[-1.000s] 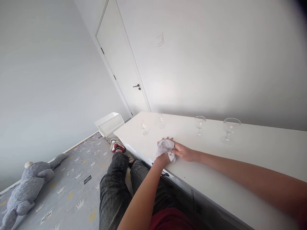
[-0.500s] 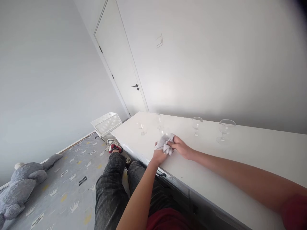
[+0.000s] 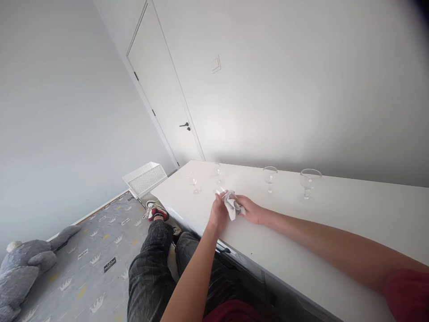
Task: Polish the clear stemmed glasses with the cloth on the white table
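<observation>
My left hand (image 3: 218, 213) is closed around a clear stemmed glass (image 3: 219, 190), whose bowl shows just beyond the fingers; the rest of it is hidden by hand and cloth. In my right hand (image 3: 250, 210) is a bunched light grey cloth (image 3: 232, 206), pressed against the glass's near end. Two more stemmed glasses stand upright beyond my hands, one at the left (image 3: 195, 183) and one at the back (image 3: 219, 174). To the right are another small goblet (image 3: 270, 180) and a larger-looking goblet (image 3: 309, 184).
The white tabletop (image 3: 301, 241) runs along the wall, with a drawer front and dark handle (image 3: 224, 248) below its near edge. A white perforated basket (image 3: 147, 181) stands past its left end. A grey plush toy (image 3: 27, 268) lies on the patterned mat (image 3: 90, 268).
The cloth has shifted off the glass toward its near end, uncovering my left fingers. My left hand has turned slightly upward. The whole view has swung a little to the right.
</observation>
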`<action>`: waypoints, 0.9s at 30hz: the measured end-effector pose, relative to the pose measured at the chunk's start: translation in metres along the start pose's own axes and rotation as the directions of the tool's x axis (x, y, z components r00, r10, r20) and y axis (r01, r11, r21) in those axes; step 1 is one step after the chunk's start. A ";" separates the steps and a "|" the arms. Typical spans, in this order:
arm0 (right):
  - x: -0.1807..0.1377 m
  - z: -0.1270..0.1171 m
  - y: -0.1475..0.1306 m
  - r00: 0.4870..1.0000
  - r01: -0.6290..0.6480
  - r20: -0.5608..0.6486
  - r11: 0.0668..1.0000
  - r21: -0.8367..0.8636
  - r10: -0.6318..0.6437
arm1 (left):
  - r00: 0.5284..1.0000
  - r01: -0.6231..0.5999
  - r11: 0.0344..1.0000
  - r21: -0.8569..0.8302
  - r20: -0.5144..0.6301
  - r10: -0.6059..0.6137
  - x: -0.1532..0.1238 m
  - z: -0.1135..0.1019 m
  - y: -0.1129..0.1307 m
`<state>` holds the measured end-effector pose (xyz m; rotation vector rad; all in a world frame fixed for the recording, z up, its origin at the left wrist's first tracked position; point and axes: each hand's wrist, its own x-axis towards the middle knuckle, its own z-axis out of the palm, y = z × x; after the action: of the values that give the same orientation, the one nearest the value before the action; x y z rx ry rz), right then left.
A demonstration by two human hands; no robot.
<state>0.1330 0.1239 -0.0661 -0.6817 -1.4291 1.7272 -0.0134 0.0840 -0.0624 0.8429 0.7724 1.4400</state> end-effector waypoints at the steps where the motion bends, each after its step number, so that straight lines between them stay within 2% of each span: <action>1: 0.000 0.000 0.000 1.000 -0.015 0.009 1.000 -0.013 0.015 | 1.000 -0.031 1.000 0.004 -0.003 0.031 0.000 0.005 -0.003; 3: 0.001 -0.003 -0.002 1.000 0.007 0.013 0.990 -0.143 -0.005 | 0.996 -0.083 0.996 0.010 -0.043 0.083 -0.002 0.012 -0.008; 4: 0.000 -0.006 -0.003 0.999 0.053 0.014 0.951 -0.306 -0.051 | 0.994 -0.087 0.996 0.016 -0.072 0.088 -0.002 0.013 -0.009; 5: 0.000 -0.008 -0.005 0.993 0.112 0.023 0.858 -0.501 -0.116 | 0.991 -0.085 0.996 0.021 -0.098 0.086 -0.002 0.013 -0.009; 7: -0.003 -0.013 -0.007 0.966 0.207 0.081 0.544 -0.813 -0.246 | 0.985 -0.086 0.996 0.023 -0.149 0.088 -0.002 0.010 -0.008; 8: -0.005 -0.015 -0.008 0.947 0.235 0.118 0.395 -0.888 -0.299 | 0.981 -0.090 0.996 0.016 -0.172 0.092 -0.002 0.009 -0.008; 9: -0.007 -0.016 -0.009 0.929 0.255 0.144 0.311 -0.916 -0.341 | 0.977 -0.099 0.995 0.009 -0.191 0.098 -0.002 0.007 -0.007; 10: -0.008 -0.016 -0.009 0.914 0.273 0.156 0.285 -0.919 -0.374 | 0.972 -0.112 0.994 0.001 -0.210 0.110 -0.002 0.007 -0.008; 11: -0.009 -0.016 -0.009 0.908 0.283 0.146 0.318 -0.905 -0.393 | 0.967 -0.126 0.992 -0.005 -0.226 0.121 -0.002 0.006 -0.008; 12: -0.009 -0.014 -0.009 0.916 0.272 0.102 0.413 -0.869 -0.388 | 0.961 -0.135 0.991 -0.006 -0.243 0.130 -0.002 0.006 -0.009; 14: -0.007 -0.009 -0.007 0.959 0.174 -0.050 0.718 -0.674 -0.279 | 0.947 -0.140 0.990 0.003 -0.293 0.135 -0.003 0.007 -0.012; 15: -0.006 -0.006 -0.006 0.975 0.104 -0.112 0.838 -0.536 -0.193 | 0.938 -0.138 0.990 0.012 -0.319 0.135 -0.003 0.007 -0.013; 17: -0.003 -0.001 -0.003 0.984 0.008 -0.163 0.941 -0.338 -0.067 | 0.922 -0.139 0.989 0.045 -0.359 0.146 -0.005 0.009 -0.015; 19: -0.003 0.002 -0.001 0.985 0.008 -0.165 0.961 -0.277 -0.056 | 0.911 -0.147 0.985 0.096 -0.374 0.172 -0.007 0.011 -0.017; 21: -0.005 0.001 -0.001 0.975 0.091 -0.171 0.952 -0.291 -0.145 | 0.898 -0.154 0.976 0.155 -0.391 0.203 -0.009 0.012 -0.017; 22: -0.006 -0.002 -0.002 0.959 0.170 -0.155 0.922 -0.347 -0.236 | 0.891 -0.153 0.971 0.185 -0.400 0.217 -0.011 0.013 -0.016; 24: -0.009 -0.008 -0.003 0.906 0.356 -0.023 0.789 -0.500 -0.423 | 0.880 -0.137 0.963 0.233 -0.417 0.226 -0.013 0.013 -0.015; 26: -0.011 -0.013 -0.004 0.855 0.479 0.130 0.668 -0.569 -0.502 | 0.879 -0.110 0.962 0.249 -0.428 0.211 -0.014 0.014 -0.013; 27: -0.010 -0.014 -0.004 0.852 0.488 0.140 0.669 -0.560 -0.504 | 0.880 -0.102 0.963 0.249 -0.429 0.204 -0.015 0.014 -0.013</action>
<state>0.1511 0.1233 -0.0662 -0.5377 -1.9309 0.8374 0.0049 0.0696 -0.0669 0.7534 1.2599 1.7464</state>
